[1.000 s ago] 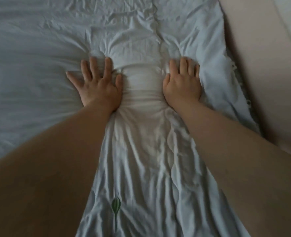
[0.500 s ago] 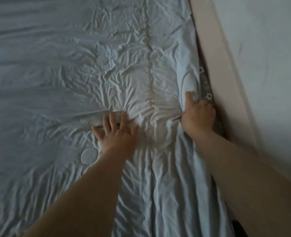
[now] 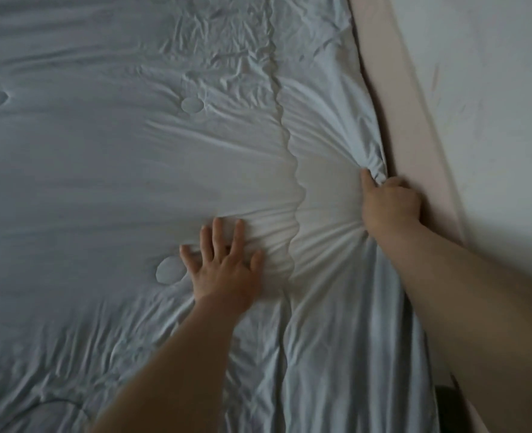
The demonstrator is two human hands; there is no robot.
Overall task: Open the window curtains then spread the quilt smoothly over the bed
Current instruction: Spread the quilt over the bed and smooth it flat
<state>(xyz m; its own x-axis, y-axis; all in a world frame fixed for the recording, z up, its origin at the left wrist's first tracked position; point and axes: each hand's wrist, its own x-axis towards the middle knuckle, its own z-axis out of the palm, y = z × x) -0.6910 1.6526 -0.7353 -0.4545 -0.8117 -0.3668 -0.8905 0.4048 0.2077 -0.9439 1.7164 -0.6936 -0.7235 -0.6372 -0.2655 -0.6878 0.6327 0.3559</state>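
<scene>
A pale blue-grey quilt covers the bed and fills most of the view, with a stitched seam running down its middle right and wrinkles around my hands. My left hand lies flat on the quilt with fingers spread, pressing it down. My right hand grips a bunched fold of the quilt's right edge, right beside the bed frame. Creases fan out from that grip toward my left hand. No window or curtains are in view.
A pinkish padded bed frame runs along the quilt's right edge. Behind it is a pale wall. A dark object shows at the bottom right, between my right arm and the quilt.
My right hand went from pressing flat to gripping the quilt's edge by the frame. The view has moved further up the bed. My left hand stays flat, fingers now spread.
</scene>
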